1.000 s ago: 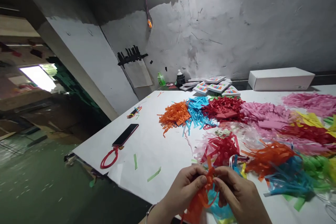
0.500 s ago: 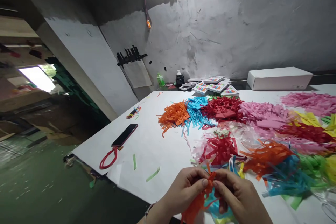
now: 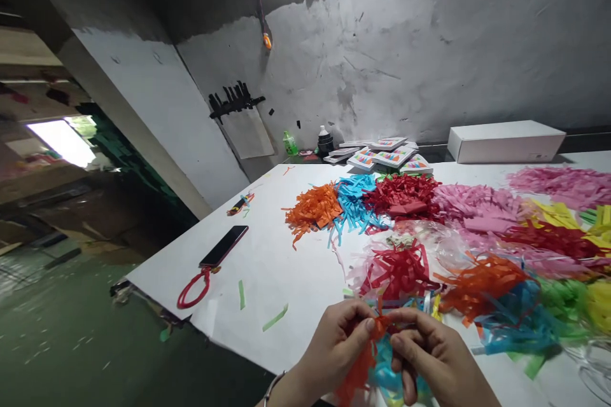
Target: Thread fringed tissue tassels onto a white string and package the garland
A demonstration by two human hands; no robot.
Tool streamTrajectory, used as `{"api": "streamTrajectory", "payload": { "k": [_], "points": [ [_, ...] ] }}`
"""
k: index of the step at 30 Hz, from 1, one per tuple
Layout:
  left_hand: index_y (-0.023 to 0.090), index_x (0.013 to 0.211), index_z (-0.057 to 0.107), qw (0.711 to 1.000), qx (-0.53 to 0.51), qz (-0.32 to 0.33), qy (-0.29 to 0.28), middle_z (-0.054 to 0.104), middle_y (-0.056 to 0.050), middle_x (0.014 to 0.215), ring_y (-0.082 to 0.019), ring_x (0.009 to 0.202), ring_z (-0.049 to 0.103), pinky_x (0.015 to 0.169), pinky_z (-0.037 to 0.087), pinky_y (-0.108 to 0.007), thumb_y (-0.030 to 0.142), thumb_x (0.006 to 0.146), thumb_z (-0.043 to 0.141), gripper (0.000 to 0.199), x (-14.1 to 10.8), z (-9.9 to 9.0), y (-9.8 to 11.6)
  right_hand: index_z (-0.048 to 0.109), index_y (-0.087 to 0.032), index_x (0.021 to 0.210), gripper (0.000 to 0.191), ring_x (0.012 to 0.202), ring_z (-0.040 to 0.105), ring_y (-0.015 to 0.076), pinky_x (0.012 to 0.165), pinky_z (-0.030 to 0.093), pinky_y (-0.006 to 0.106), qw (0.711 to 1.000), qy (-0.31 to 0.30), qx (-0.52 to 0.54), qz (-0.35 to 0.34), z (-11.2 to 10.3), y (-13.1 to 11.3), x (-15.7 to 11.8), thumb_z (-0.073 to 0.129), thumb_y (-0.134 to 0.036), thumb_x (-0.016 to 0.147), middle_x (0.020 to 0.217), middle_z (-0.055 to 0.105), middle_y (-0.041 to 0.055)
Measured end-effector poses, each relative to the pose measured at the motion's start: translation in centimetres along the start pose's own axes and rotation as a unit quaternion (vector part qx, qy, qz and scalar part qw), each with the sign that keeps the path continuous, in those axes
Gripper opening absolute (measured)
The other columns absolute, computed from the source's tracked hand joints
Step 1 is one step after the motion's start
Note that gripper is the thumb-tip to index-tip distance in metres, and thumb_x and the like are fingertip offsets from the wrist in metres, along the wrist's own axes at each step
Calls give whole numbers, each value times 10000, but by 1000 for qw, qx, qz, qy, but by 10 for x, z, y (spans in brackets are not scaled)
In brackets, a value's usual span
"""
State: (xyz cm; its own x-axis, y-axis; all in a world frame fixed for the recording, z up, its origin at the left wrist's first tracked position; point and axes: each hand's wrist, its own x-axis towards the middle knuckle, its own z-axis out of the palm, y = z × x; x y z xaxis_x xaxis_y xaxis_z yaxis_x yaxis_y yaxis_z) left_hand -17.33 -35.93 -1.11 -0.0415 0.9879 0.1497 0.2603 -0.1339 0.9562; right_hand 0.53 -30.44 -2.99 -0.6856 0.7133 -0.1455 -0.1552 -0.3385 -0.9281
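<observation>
My left hand (image 3: 337, 343) pinches an orange paper tassel (image 3: 356, 374) near its top, between thumb and forefinger. The tassel's fringe hangs below, partly behind the hand. My right hand (image 3: 427, 353) is curled against the same tassel from the other side, its forefinger at the twisted top and its thumb just below. Beneath the hands lies light-blue tissue fringe (image 3: 386, 372). Just beyond them is a red fringe bunch (image 3: 398, 270) in clear plastic. To the right sit an orange fringe bunch (image 3: 487, 283) and a blue fringe bunch (image 3: 520, 318).
Behind lies a row of orange (image 3: 315, 210), blue (image 3: 356, 194), red (image 3: 405, 194) and pink fringe piles (image 3: 482, 203). A phone (image 3: 224, 246) with a red strap lies left. Printed packets (image 3: 396, 156) and a white box (image 3: 506, 143) stand by the wall.
My right thumb has drawn slightly away from the tassel's top, while its forefinger stays there. The left hand keeps its pinch. The view has shifted a little.
</observation>
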Motion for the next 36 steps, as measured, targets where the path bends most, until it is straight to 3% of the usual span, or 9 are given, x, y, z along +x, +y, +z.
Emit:
{"api": "streamTrajectory", "payload": {
  "k": [6,13,17,21,24,27,30,33,36],
  "points": [
    [148,782,663,998,45,38,-36,638,-55,720,-156,676,551,639,414,-256,447,939,572,350,0,3,-3,640,-199,1036,481,432,602,108,462,416,203,997,25,-54,-39,3,1,0,695,-617,805,633,640,-29],
    [156,814,712,993,81,69,-50,681,-85,801,-181,760,602,708,451,-278,393,954,568,310,4,5,-1,659,-208,986,374,522,633,136,528,484,228,975,-6,-195,-107,-9,7,2,514,-551,947,690,630,-3],
    [192,961,764,997,28,73,0,679,-107,943,-222,887,637,804,490,-324,399,921,644,242,11,6,-1,661,-226,922,356,524,627,135,559,479,227,961,24,-243,-129,-9,9,5,493,-538,959,672,646,-4],
    [193,833,766,997,-14,65,41,683,-82,856,-201,808,636,766,489,-307,351,900,690,188,14,11,-4,667,-244,901,330,570,650,151,620,484,227,946,27,-291,-143,-10,9,9,476,-502,980,608,660,-11],
    [188,837,731,993,-71,60,67,696,-70,864,-188,827,634,774,486,-285,340,922,668,186,11,15,-7,665,-245,910,300,631,668,152,620,492,219,928,22,-334,-166,-13,9,10,466,-453,995,704,693,2],
    [176,842,679,977,-175,12,123,703,-44,823,-130,732,618,707,484,-221,351,951,636,211,11,14,-8,641,-246,907,227,709,671,143,654,498,214,882,32,-410,-232,-17,8,8,467,-357,1003,807,700,5],
    [167,818,609,936,-293,-25,195,685,-8,744,-65,547,544,556,447,-155,362,911,698,234,15,5,-5,601,-249,903,146,764,653,148,717,496,240,809,49,-485,-328,-27,8,5,479,-245,983,836,676,0],
    [154,825,583,873,-401,-33,275,625,31,662,-30,446,474,452,407,-114,283,856,768,228,23,-17,3,573,-249,953,105,824,647,160,865,458,293,725,74,-545,-415,-47,8,3,512,-167,932,869,672,-4],
    [137,818,586,822,-452,-29,345,562,48,633,-26,431,477,403,407,-96,127,914,667,126,30,-48,12,563,-240,1029,168,843,656,161,1015,359,352,656,94,-609,-436,-75,2,2,498,-136,914,887,679,-4]
  ]
}}
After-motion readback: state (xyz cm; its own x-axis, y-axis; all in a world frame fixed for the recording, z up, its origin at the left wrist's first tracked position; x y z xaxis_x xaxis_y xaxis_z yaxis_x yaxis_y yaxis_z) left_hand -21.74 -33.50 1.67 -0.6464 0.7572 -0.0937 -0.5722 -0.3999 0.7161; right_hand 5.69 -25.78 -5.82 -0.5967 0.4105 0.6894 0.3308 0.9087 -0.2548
